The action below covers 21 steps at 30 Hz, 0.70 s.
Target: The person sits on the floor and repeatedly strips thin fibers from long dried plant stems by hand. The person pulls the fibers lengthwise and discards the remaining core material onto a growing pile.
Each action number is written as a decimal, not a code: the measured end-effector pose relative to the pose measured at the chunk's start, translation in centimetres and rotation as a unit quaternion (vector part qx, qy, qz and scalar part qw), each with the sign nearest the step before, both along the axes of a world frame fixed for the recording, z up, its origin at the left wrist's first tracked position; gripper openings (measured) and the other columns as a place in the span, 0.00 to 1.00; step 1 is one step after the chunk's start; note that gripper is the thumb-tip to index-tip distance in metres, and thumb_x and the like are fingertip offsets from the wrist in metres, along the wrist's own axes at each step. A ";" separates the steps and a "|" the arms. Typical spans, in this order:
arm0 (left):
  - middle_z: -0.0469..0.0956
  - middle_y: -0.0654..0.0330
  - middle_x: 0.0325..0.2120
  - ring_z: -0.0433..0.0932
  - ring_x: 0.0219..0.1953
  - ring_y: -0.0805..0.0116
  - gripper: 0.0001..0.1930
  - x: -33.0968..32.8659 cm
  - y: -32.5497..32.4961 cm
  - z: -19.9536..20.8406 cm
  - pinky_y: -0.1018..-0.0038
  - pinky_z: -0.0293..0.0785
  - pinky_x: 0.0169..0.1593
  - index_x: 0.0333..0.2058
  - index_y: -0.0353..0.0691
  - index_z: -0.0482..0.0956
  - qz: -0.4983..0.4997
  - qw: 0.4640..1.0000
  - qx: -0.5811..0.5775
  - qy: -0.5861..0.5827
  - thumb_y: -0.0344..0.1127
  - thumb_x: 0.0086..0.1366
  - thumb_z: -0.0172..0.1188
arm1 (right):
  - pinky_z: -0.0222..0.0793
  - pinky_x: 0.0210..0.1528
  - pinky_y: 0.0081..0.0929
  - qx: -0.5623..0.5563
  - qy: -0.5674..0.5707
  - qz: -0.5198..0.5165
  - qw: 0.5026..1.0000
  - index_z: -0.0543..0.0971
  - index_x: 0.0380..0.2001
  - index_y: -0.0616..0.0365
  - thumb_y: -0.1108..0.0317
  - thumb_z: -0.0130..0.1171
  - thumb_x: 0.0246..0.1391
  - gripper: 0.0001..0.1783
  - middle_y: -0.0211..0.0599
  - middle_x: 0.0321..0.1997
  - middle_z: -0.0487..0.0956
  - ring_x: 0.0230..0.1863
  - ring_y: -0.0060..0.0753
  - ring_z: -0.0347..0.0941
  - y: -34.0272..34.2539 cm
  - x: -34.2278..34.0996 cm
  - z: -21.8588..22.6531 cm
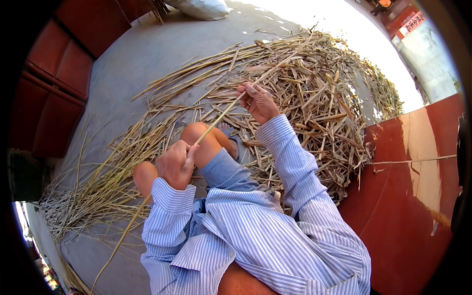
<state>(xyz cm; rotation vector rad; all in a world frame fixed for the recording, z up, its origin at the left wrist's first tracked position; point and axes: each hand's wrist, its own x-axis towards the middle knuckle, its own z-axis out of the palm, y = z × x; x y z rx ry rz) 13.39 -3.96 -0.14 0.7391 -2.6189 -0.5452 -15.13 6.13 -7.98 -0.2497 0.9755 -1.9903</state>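
A long, thin, yellow-green plant stalk (219, 119) runs slantwise across my lap, from the lower left up to the far right. My left hand (175, 164) is closed in a fist around it above my knee. Farther along, my right hand (257, 102) pinches the same stalk between thumb and fingers. Beyond the right hand the stalk's upper end reaches over the dry leaf pile and blends into it. Its lower end bends down past my left sleeve toward the picture's bottom edge.
A big heap of dry leaves and husks (314, 98) spreads ahead and to the right. Stripped thin stalks (93, 191) lie fanned out on the grey floor at left. Dark red cabinets (59, 64) stand far left, a glossy red panel (393, 196) at right, a white sack (199, 7) at the back.
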 end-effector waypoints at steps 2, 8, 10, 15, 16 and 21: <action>0.75 0.55 0.21 0.76 0.23 0.53 0.14 0.3 -0.1 0.0 0.60 0.70 0.26 0.24 0.40 0.73 -0.007 1.000 -0.028 0.004 0.43 0.62 0.61 | 0.71 0.31 0.16 0.051 0.011 -0.012 0.999 0.77 0.37 0.55 0.61 0.59 0.60 0.09 0.30 0.34 0.83 0.31 0.18 0.77 -0.2 0.3 -0.4; 0.73 0.58 0.21 0.75 0.21 0.59 0.13 1.8 -0.2 -1.8 0.66 0.70 0.23 0.25 0.42 0.73 -0.010 0.987 -0.158 0.032 0.42 0.62 0.62 | 0.68 0.27 0.14 0.097 0.025 -0.033 0.994 0.78 0.32 0.52 0.59 0.63 0.57 0.10 0.28 0.30 0.83 0.27 0.17 0.77 -0.6 0.9 0.2; 0.72 0.59 0.20 0.74 0.20 0.61 0.13 2.3 -0.5 -1.9 0.68 0.70 0.23 0.25 0.42 0.72 -0.010 0.981 -0.188 0.041 0.42 0.61 0.64 | 0.68 0.27 0.14 0.114 0.051 -0.008 0.992 0.78 0.32 0.53 0.59 0.63 0.57 0.10 0.28 0.29 0.82 0.26 0.18 0.78 -0.5 0.2 0.8; 0.72 0.60 0.21 0.74 0.20 0.62 0.12 1.3 -0.6 0.3 0.69 0.69 0.22 0.26 0.43 0.72 0.012 0.974 -0.226 0.026 0.41 0.60 0.65 | 0.74 0.29 0.16 0.184 0.176 0.059 0.965 0.78 0.34 0.56 0.60 0.60 0.59 0.11 0.30 0.28 0.81 0.26 0.18 0.77 0.4 -0.4 2.2; 0.72 0.60 0.21 0.74 0.20 0.62 0.12 1.0 -0.8 0.8 0.68 0.69 0.22 0.26 0.43 0.72 0.021 0.972 -0.233 0.018 0.41 0.60 0.64 | 0.74 0.30 0.16 0.181 0.201 0.099 0.957 0.78 0.35 0.57 0.60 0.59 0.60 0.11 0.29 0.27 0.80 0.26 0.18 0.77 0.4 0.7 3.2; 0.73 0.60 0.22 0.74 0.21 0.59 0.13 0.6 -1.8 0.7 0.67 0.70 0.23 0.26 0.42 0.72 0.047 0.975 -0.216 0.025 0.42 0.62 0.62 | 0.75 0.31 0.18 0.182 0.162 -0.124 0.962 0.77 0.40 0.60 0.61 0.57 0.61 0.13 0.33 0.30 0.81 0.27 0.21 0.78 4.0 -3.3 0.6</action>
